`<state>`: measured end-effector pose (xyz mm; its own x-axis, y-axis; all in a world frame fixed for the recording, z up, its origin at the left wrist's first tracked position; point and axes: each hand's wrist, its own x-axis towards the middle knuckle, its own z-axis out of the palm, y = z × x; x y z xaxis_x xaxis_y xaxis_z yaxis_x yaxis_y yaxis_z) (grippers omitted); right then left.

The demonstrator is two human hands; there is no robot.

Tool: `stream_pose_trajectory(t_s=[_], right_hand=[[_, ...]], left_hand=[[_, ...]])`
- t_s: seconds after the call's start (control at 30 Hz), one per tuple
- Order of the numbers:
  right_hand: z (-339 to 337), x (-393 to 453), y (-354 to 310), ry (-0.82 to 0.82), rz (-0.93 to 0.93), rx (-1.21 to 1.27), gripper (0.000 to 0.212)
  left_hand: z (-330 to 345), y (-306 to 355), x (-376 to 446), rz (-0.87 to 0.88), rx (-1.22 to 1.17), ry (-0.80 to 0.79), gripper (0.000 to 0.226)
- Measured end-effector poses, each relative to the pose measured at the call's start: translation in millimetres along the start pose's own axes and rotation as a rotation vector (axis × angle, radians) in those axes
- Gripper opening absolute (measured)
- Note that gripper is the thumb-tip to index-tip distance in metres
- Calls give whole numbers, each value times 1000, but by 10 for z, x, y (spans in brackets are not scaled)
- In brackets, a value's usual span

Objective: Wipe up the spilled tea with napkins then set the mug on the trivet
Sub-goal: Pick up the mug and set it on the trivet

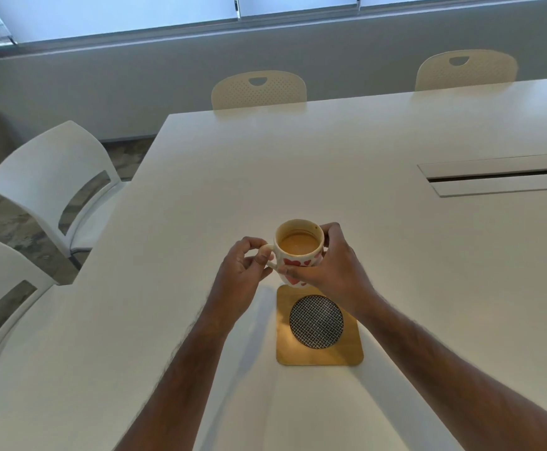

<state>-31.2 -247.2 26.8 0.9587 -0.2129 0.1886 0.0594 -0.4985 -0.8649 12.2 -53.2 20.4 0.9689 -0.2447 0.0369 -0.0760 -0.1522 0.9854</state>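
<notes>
A white mug [299,252] with red hearts holds milky tea and sits just beyond the far edge of the trivet [318,327]. The trivet is a square wooden board with a round black-and-white patterned disc in its middle. My left hand [243,271] pinches the mug's handle on the left. My right hand [330,265] wraps around the mug's right side and front. I cannot tell whether the mug rests on the table or is lifted. No napkins or spilled tea show in this view.
The white table [396,255] has a long cable slot [500,177] at the right. White chairs [54,187] stand along the left edge and two beige chairs [259,89] at the far side.
</notes>
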Motion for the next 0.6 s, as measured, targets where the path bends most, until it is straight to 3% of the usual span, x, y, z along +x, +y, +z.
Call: stream_pose_trajectory(t_s=[0.6], right_hand=[[-39, -537, 149, -25, 89, -25, 93]], left_hand=[[156, -153, -485, -37, 22, -38, 17]])
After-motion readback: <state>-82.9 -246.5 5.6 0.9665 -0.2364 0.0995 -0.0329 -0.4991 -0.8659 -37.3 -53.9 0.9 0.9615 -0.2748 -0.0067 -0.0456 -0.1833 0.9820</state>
